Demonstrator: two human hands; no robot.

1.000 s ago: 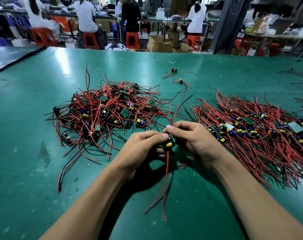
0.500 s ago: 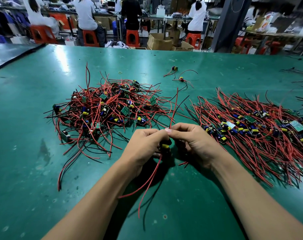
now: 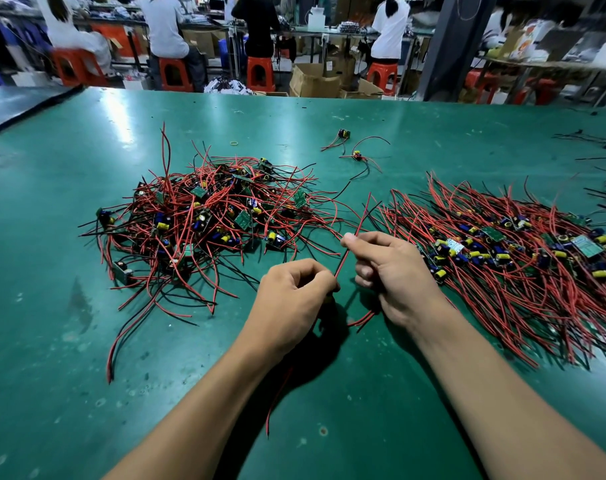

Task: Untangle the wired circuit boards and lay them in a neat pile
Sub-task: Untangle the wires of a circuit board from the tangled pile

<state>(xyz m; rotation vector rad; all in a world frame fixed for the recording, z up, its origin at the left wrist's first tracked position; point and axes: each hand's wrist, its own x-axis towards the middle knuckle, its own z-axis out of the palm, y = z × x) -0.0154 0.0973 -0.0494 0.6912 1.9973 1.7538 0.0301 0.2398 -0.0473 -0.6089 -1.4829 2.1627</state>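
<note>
Pinching one red wire [image 3: 347,255] — left hand [image 3: 292,295], right hand [image 3: 396,273] — between two piles [image 3: 204,216] [image 3: 502,247].

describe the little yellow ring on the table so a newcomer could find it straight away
On the green table, find the tangled pile of red-wired boards on the left. Just past its far edge, a small yellowish ring lies alone on the mat. Unlike the loose board to its right, it has no wires or components.
</note>
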